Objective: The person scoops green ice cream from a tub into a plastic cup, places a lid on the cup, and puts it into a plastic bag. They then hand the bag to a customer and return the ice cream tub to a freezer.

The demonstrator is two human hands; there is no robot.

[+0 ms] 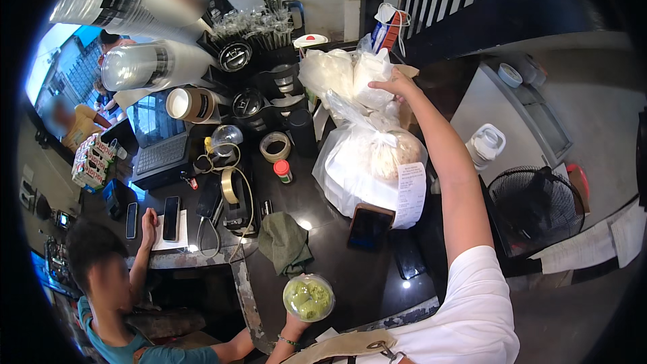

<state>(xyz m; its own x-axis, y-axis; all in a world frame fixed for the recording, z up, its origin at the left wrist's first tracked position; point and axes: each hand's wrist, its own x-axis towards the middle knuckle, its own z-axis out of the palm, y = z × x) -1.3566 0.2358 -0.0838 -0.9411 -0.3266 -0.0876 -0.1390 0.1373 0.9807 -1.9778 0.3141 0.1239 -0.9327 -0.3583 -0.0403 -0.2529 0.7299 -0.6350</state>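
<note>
My left hand (297,324) holds a clear plastic cup (309,298) with a green drink over the counter's near edge. At the counter's far side, my right hand (397,86) grips a white plastic bag (373,77), thumb in front and the other fingers mostly hidden. Beside it is another whitish plastic bag (328,72). Below my right hand stands a large knotted translucent bag (349,172) with wrapped contents, a printed receipt (410,192) on its front. A phone in a brown case (371,226) lies against its base. A crumpled green cloth (286,243) is close to the cup.
A co-worker (108,283) sits at left, an arm on the counter by two phones. Stacked plastic cups (156,65), a laptop (162,147), tape rolls (275,147) and a red-capped jar (283,171) stand on the counter's left. A black mesh basket (536,212) is at right.
</note>
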